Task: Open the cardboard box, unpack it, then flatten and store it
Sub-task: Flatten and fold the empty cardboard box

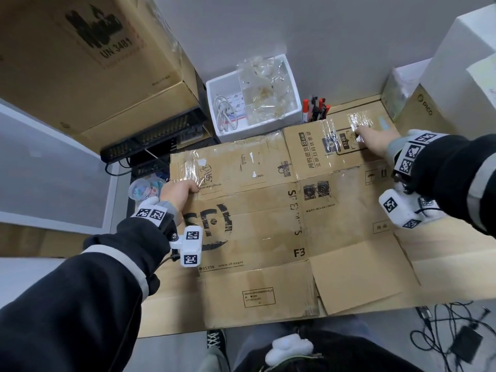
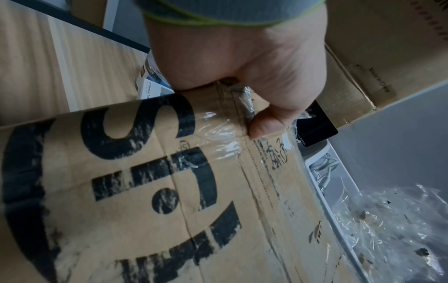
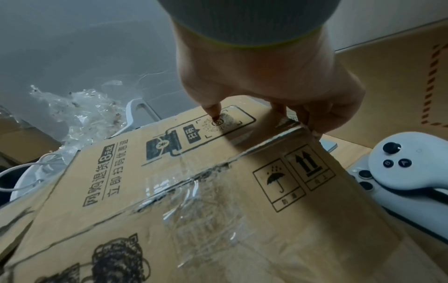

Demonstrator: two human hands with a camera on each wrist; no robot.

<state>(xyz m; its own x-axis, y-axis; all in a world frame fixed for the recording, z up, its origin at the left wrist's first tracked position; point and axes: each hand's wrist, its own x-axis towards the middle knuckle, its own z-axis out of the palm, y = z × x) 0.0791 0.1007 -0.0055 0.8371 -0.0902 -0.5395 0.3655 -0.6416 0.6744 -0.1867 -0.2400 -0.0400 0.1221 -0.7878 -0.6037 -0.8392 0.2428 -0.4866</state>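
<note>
Cardboard box (image 1: 268, 224) pinched between fingers (image 2: 264, 126).

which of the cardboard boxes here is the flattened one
The SF-printed cardboard box gripped by both hands lies flat; the UN 3481 box on the left and the PICO box on the right keep their shape.

Flattened cardboard box (image 1: 268, 218) covers most of the tabletop (image 1: 456, 253); its middle and near flaps lie bare, open passage above them; far edge hemmed by white foam tub (image 1: 291, 103) full of crumpled plastic and cables, and marker pens (image 1: 315, 107) just beside it; left side blocked by big brown carton (image 1: 80, 63) over a black rack (image 1: 150, 140); right side walled by stacked boxes (image 1: 456, 84); white controllers (image 3: 400, 172) sit tight against the box's right edge, under the right hand (image 1: 373, 140); left hand (image 1: 178, 193) grips the left edge, small clutter just outside it; cables (image 1: 451, 334) on the floor near right.
</note>
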